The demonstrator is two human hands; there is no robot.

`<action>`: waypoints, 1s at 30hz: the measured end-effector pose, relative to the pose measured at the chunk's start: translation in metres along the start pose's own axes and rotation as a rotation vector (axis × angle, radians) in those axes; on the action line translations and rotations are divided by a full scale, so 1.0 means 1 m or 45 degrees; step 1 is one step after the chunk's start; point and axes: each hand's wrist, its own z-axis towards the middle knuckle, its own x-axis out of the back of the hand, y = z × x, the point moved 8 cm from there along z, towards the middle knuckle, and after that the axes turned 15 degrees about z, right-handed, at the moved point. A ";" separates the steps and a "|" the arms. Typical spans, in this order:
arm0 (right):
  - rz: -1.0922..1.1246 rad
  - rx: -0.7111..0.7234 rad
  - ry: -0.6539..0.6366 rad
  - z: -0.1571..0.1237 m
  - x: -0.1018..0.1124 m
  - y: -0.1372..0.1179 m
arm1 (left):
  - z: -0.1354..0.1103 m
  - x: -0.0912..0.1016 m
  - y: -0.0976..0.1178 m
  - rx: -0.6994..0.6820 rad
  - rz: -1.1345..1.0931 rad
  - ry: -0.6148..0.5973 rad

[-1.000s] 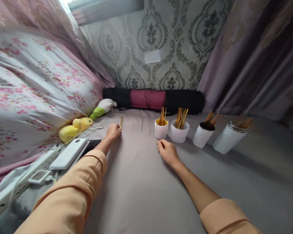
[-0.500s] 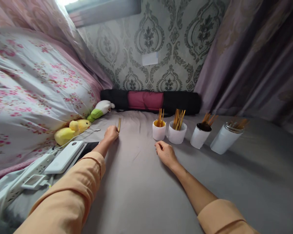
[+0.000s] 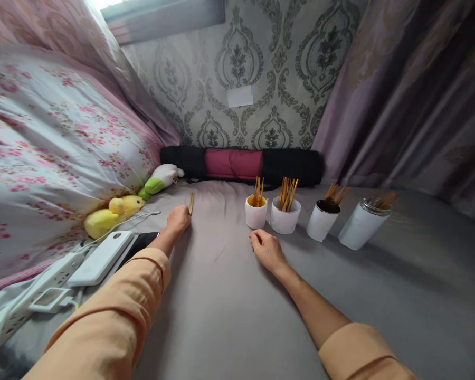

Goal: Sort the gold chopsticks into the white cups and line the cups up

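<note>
My left hand (image 3: 179, 217) is closed around a small bundle of thin golden sticks (image 3: 192, 201), whose upper ends stand out above the fist. My right hand (image 3: 267, 250) rests on the grey sheet with its fingers curled in, and no object shows in it. Just beyond it is a short white cup (image 3: 256, 217) with a yellow inside, holding a few sticks. To its right stands a wider white cup (image 3: 285, 222) with more sticks. Farther right are a white-wrapped cup (image 3: 322, 226) with a dark inside and a white-wrapped jar (image 3: 363, 230), both holding sticks.
A black and maroon roll (image 3: 234, 163) lies along the wall. On the left are a yellow plush toy (image 3: 103, 222), a green and white plush (image 3: 160, 179), a white power bank (image 3: 102, 257), a power strip (image 3: 27, 298) and cables. Purple curtains (image 3: 352, 105) hang at right.
The view has shifted very slightly, so the things appear a little farther left. Both hands keep their places and their closed shape.
</note>
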 end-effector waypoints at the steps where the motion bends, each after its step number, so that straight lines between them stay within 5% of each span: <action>1: 0.000 0.003 -0.001 0.000 0.000 0.000 | 0.000 0.000 0.000 0.000 0.003 -0.001; 30: -0.010 0.009 0.003 0.001 0.000 0.002 | -0.001 0.006 0.001 0.040 -0.041 -0.053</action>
